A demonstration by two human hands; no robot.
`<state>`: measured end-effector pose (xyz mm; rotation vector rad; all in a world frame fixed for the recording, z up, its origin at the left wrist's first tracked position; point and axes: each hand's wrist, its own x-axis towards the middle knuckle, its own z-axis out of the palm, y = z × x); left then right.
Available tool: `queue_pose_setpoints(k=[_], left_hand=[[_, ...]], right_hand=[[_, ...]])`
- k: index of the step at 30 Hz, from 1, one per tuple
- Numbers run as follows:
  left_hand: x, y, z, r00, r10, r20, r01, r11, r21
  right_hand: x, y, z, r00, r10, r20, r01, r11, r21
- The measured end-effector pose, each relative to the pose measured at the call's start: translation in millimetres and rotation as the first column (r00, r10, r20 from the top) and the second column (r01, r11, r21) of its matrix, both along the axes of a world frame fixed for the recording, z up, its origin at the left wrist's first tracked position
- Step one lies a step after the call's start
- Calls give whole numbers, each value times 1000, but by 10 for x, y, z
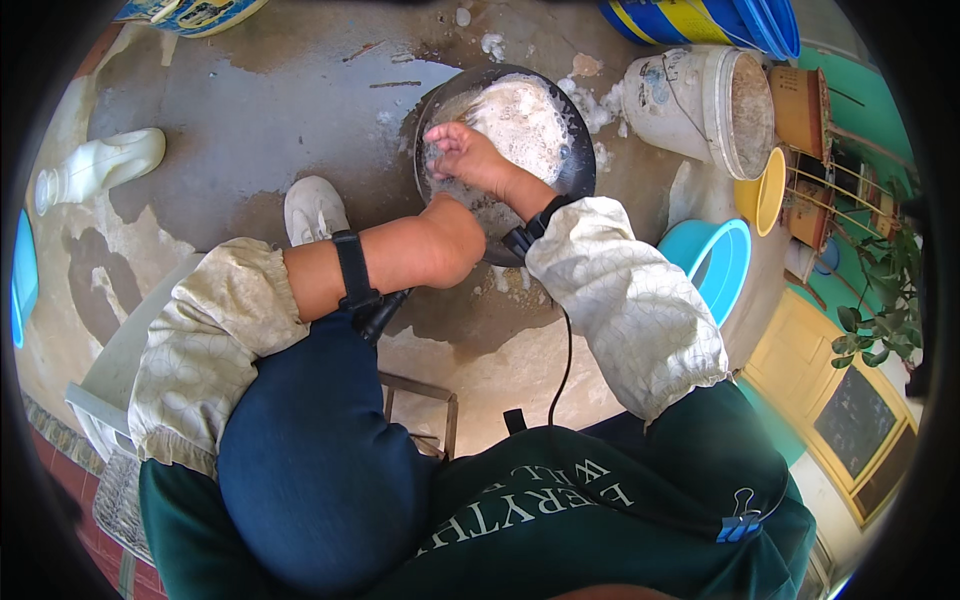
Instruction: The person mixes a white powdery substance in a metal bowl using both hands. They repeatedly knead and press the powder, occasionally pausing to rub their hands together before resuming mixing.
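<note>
A round black basin stands on the wet floor before me, with foamy water in it. Over its left part is my right hand, fingers partly curled and apart, with nothing clearly seen in them. My left hand bends sharply at the wrist over the basin's lower left rim, just below the right one. Its fingers are hidden, so what they touch cannot be told. Both forearms wear black straps and pale sleeve covers. A thin black cable runs from the right wrist down past my shirt.
Right of the basin are a dirty white bucket, a turquoise basin and a yellow basin. A blue and yellow bucket stands beyond. A whitish plastic jug lies at left. My white shoe is near the basin.
</note>
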<state>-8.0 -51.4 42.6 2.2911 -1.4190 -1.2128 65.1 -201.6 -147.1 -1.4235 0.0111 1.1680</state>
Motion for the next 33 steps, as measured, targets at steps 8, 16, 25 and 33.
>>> queue_pose_setpoints(k=[8, 16, 25, 33], left_hand=[[-42, -33, -120, 997, 71, -18, -72, 996, -61], [-145, 50, -337, 971, 230, -69, -236, 967, -95], [-87, 89, -351, 978, 183, -99, -192, 976, -97], [-97, 126, -395, 969, 230, -86, -242, 957, -161]], right_hand=[[32, 42, 423, 967, -120, 224, 178, 949, -261], [-321, -265, 217, 873, 161, 460, -2, 945, -327], [-464, -221, 199, 848, 281, 450, -100, 918, -385], [-240, -155, 308, 803, 293, 519, -20, 883, -469]])
